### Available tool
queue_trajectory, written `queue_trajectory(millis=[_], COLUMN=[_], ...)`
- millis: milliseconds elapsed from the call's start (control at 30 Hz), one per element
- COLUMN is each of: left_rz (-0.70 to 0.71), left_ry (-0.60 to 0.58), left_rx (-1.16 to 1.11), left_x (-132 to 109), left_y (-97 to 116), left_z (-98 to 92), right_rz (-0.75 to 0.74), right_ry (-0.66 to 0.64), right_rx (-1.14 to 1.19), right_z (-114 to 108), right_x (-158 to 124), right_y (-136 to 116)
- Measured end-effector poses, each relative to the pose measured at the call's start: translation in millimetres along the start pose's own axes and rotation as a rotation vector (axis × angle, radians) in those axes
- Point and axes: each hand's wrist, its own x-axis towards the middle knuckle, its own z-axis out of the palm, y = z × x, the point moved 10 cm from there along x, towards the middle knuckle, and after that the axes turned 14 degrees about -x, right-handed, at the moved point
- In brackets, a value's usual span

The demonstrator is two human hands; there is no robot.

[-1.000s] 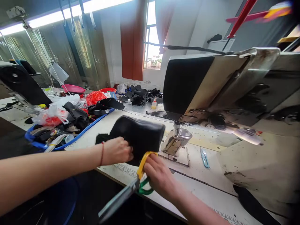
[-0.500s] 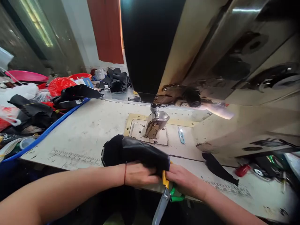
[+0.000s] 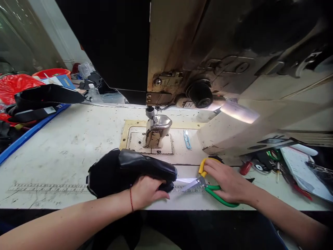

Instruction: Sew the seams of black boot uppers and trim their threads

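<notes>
My left hand (image 3: 148,192) grips a folded black leather piece (image 3: 145,165), which looks like a shoe or boot upper, above the table's front edge. My right hand (image 3: 225,178) has its fingers in the loops of scissors (image 3: 200,181) with one yellow and one green handle. The scissor blades are parted and point left, with their tips close to the right end of the leather piece; whether they touch it I cannot tell. Just behind the leather rises the metal post (image 3: 157,132) of a sewing machine (image 3: 177,83).
Small blue thread snips (image 3: 186,139) lie right of the post. A black piece (image 3: 215,159) is partly hidden behind my right hand. Further right are a red object (image 3: 246,168) and papers (image 3: 304,170). A blue-edged tray (image 3: 33,130) with black pieces and red bags stands left.
The scissors have swung from pointing down beside the leather to pointing left with blades parted, and my right hand has moved right into their loops. The view has shifted right.
</notes>
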Motion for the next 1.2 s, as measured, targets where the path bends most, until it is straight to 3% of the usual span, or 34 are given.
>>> queue_trajectory(millis=[133, 267, 400, 633, 767, 1000, 1200], left_rz=[0.083, 0.144, 0.156, 0.202, 0.229, 0.255, 0.254], left_ry=[0.038, 0.099, 0.115, 0.143, 0.156, 0.152, 0.151], left_rx=[-0.061, -0.132, -0.169, -0.213, -0.232, -0.292, -0.351], left_x=[-4, -8, -8, -9, -9, -9, -8], left_y=[4, 9, 9, 12, 14, 18, 18], left_z=[-2.8, -7.7, -11.6, -17.2, -18.5, -23.2, -24.1], right_rz=[-0.021, -0.092, -0.165, -0.294, -0.219, -0.312, -0.261], right_ry=[-0.178, -0.240, -0.204, -0.031, -0.050, -0.042, -0.074], right_rx=[-0.050, -0.079, -0.118, -0.247, -0.254, -0.301, -0.238], right_z=[11, 15, 16, 7, 6, 12, 10], right_x=[14, 30, 38, 35, 41, 39, 50], right_y=[0, -13, -20, -30, -34, -39, -45])
